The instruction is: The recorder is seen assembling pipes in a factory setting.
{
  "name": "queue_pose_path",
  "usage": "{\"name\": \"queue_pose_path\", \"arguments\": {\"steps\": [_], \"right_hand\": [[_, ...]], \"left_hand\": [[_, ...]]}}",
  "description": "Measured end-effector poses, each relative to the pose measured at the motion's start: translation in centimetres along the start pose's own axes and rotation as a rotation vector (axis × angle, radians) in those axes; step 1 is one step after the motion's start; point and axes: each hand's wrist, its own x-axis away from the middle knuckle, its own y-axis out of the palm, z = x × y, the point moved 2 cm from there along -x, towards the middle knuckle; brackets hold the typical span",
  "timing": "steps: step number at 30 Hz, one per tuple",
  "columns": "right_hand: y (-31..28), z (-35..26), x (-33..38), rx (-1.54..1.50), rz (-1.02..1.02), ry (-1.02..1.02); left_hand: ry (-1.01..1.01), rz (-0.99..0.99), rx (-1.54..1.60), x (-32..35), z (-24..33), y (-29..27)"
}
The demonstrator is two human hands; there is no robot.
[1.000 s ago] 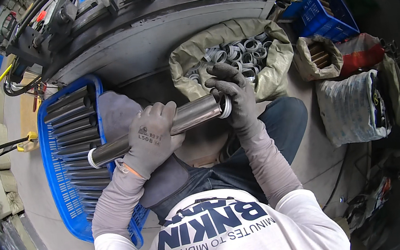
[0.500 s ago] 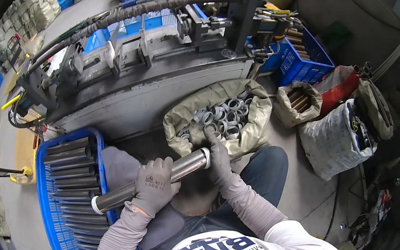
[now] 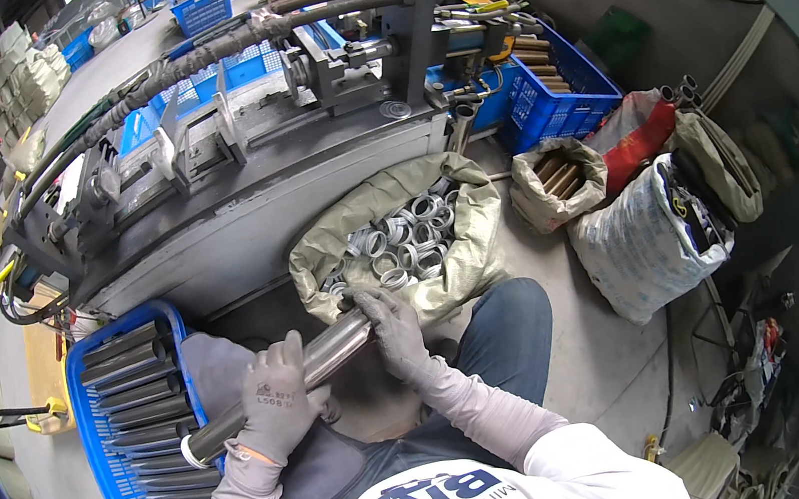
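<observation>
A shiny dark metal tube (image 3: 335, 349) lies slantwise across my lap, its right end higher than its left. My gloved left hand (image 3: 275, 395) is wrapped round its middle. At the upper right end, my gloved right hand (image 3: 392, 331) is closed over the tube and hides that end. A pale ring (image 3: 190, 453) sits around the lower left end. Just beyond my right hand stands an open cloth sack (image 3: 482, 259) with many loose metal rings (image 3: 407, 253) in it. To my left, a blue crate (image 3: 90, 431) holds a row of dark tubes (image 3: 141, 395).
A long metal machine bench (image 3: 259, 182) with clamps and hoses runs across the front. At the right stand a small sack (image 3: 535, 201) of brownish tubes, a white woven sack (image 3: 635, 239) and a blue crate (image 3: 564, 117) of tubes.
My view has shifted, so the surroundings sit further left. My right hand has closed over the tube's right end, where a pale ring showed before. My left hand still grips the tube.
</observation>
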Motion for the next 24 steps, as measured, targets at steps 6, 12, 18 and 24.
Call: {"name": "queue_pose_path", "arguments": {"steps": [6,12,18,24], "right_hand": [[-0.7,0.4,-0.5,-0.075,-0.089,0.007],[-1.0,-1.5,-0.8,0.1,-0.174,-0.036],[-1.2,-1.1,-0.6,0.109,-0.167,-0.039],[-0.9,-0.7,-0.4,0.296,-0.208,-0.075]], "left_hand": [[-0.07,-0.104,-0.01,0.5,-0.9,0.8],[-0.033,-0.106,-0.016,0.2,-1.2,0.3],[-0.027,-0.087,-0.004,0.5,-1.1,0.6],[-0.003,-0.043,-0.037,1.3,-1.3,0.9]]}}
